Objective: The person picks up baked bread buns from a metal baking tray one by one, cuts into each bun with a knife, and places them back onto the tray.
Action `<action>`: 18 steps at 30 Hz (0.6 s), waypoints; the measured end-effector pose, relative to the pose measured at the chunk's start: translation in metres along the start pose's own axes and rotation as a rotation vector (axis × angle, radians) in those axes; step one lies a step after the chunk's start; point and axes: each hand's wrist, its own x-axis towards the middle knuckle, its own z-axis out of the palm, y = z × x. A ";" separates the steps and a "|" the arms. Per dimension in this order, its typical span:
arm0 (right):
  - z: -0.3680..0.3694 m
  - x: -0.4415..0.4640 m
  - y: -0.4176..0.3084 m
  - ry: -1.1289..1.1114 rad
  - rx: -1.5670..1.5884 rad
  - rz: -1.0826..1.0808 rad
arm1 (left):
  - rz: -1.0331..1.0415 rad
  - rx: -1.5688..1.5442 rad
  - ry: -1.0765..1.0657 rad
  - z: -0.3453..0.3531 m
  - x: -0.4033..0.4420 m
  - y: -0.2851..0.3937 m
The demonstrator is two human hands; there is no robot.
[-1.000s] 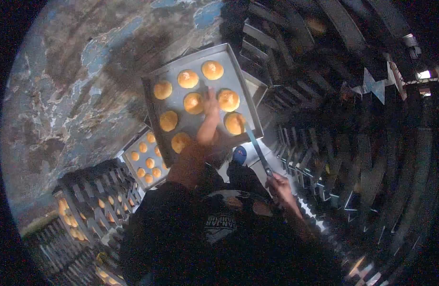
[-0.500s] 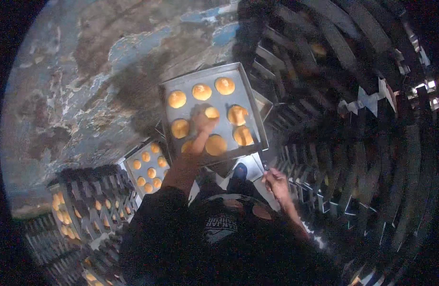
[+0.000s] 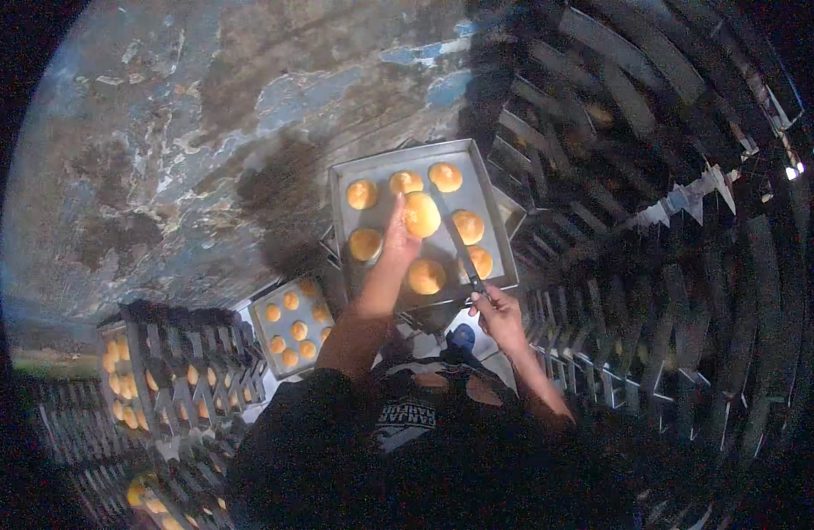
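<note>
Left fingers (image 3: 400, 208) around a smooth round bun (image 3: 422, 215), golden to pale yellow; right fingers (image 3: 484, 306) around a knife (image 3: 474, 279)

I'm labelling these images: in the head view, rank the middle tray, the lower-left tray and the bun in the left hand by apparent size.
1. Middle tray
2. Lower-left tray, partly hidden
3. Bun in the left hand

Left forearm (image 3: 368, 305) extends upward through middle of frame; left hand (image 3: 402, 237) near centre, curved in grip. Right forearm (image 3: 539, 382) slants up-left; right hand (image 3: 502, 318) closed, right of centre.
</note>
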 end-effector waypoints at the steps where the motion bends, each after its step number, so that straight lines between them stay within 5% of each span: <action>1: -0.001 -0.005 -0.005 -0.010 0.012 0.026 | 0.016 0.013 0.006 0.004 -0.001 0.000; 18: -0.017 -0.013 -0.029 0.032 -0.159 -0.051 | -0.150 0.197 -0.023 0.041 -0.037 -0.022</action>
